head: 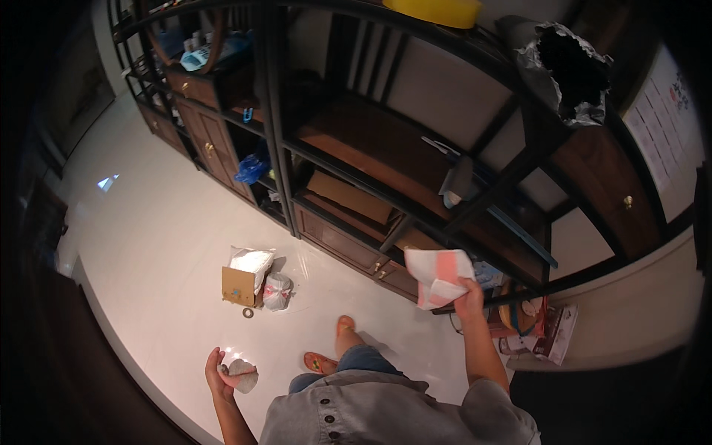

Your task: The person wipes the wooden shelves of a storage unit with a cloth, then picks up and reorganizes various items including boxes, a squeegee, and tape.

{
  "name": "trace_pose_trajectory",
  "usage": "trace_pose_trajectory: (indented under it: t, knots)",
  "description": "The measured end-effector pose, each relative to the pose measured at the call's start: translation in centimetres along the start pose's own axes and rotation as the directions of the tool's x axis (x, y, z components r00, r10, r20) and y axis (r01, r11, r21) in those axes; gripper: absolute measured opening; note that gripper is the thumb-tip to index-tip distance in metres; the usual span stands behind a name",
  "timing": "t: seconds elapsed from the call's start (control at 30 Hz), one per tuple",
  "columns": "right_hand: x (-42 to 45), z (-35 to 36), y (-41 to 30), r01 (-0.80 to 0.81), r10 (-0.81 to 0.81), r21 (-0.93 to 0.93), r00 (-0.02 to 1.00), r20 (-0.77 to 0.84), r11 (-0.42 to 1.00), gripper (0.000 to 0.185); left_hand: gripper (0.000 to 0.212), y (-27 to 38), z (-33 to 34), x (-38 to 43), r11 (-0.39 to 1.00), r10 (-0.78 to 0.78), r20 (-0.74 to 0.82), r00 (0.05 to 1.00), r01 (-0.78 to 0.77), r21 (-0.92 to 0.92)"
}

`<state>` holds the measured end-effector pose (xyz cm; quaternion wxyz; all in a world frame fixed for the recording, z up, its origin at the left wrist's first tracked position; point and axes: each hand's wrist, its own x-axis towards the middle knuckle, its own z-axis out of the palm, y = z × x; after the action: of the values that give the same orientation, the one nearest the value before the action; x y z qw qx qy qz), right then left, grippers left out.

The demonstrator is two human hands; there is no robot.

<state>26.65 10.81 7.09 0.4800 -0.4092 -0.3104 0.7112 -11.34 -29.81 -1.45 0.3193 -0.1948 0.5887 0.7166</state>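
My right hand grips one corner of a white and pink cloth, held up in front of the lower part of a dark wooden shelf unit. The cloth looks folded and covers some of the lower shelf edge. At the lower left, over the pale floor, my left hand holds a crumpled greyish cloth with a pink part. On the shelf nearest my right hand lie a grey roll-like object and a slim white item.
On the glossy floor stand an open cardboard box holding a silver bag, a tied white plastic bag and a tape roll. A torn foil-lined bag juts out at upper right. Boxes stand by the right wall.
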Motion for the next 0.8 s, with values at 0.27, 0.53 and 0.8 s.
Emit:
trace_pose_trajectory:
  t: [0.27,0.53,0.8]
  knots:
    - [8.1,-1.9,-7.0,0.348,-0.543,-0.502,0.778,-0.316,0.791,0.031,0.030,1.5,4.5,2.9,1.000,0.002,0.122,0.993,-0.004,0.015]
    - [16.2,-8.1,-1.7,0.022,-0.596,-0.755,0.600,0.534,-0.655,0.038,0.023,4.6,6.4,3.9,0.997,-0.047,0.066,0.997,0.051,-0.050]
    - [20.4,-14.7,-6.4,0.183,-0.358,-0.949,0.894,0.270,-0.259,0.040,0.024,6.0,5.4,7.4,0.991,-0.131,0.022,0.991,0.132,-0.039]
